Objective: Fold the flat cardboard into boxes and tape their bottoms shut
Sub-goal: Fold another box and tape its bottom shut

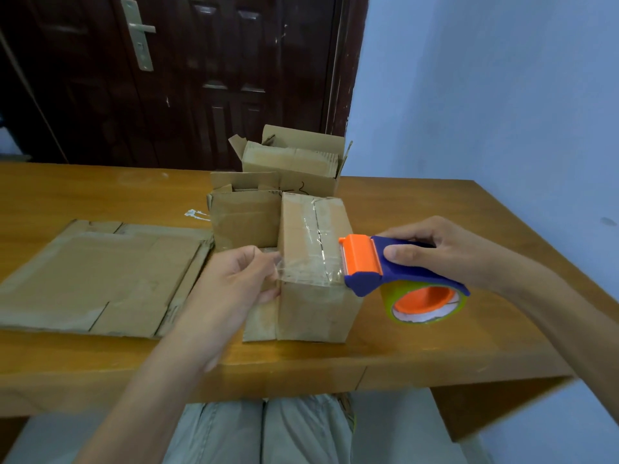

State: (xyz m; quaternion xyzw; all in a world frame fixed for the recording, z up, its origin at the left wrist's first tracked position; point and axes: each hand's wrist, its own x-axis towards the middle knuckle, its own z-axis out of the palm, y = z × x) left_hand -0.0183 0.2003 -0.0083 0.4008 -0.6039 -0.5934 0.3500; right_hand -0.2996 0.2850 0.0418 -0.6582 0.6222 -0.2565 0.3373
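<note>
**Tape drawn across the box bottom**

A small cardboard box [315, 262] stands upturned near the front of the wooden worktop [435, 329], its taped seam facing up. The left hand [231, 286] is at the box's left side, its fingers [268, 262] pinching the free end of the clear tape [301, 267] against the top left edge. The right hand [435, 252] is curled round the blue and orange tape dispenser [395, 272], whose orange head touches the box's right top edge. Flat cardboard [100, 276] lies to the left; two more boxes [268, 195] stand just behind.
</note>
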